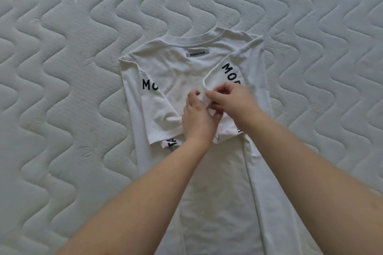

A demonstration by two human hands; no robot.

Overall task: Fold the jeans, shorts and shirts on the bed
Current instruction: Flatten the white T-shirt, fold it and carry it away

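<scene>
A white T-shirt (186,72) lies flat on the bed (62,68), whose quilted pale cover shows a wavy stitched pattern. The collar points to the far side and the body runs toward the near edge, between the person's forearms. A small grey label (198,54) sits just below the collar. Both sides of the shirt are folded inward, so the sleeves lie over the back. The left sleeve (157,109) rests flat, with black letters "MO" near its far end and more lettering at its near hem. The right sleeve (232,74) also carries black "MO" letters and its edge is lifted slightly off the shirt.

Both hands meet at the middle of the shirt. The right hand (232,99) pinches the edge of the right sleeve between thumb and curled fingers. The left hand (199,116) has its fingers curled onto the same edge of cloth, just beside the right hand, touching it.
</scene>
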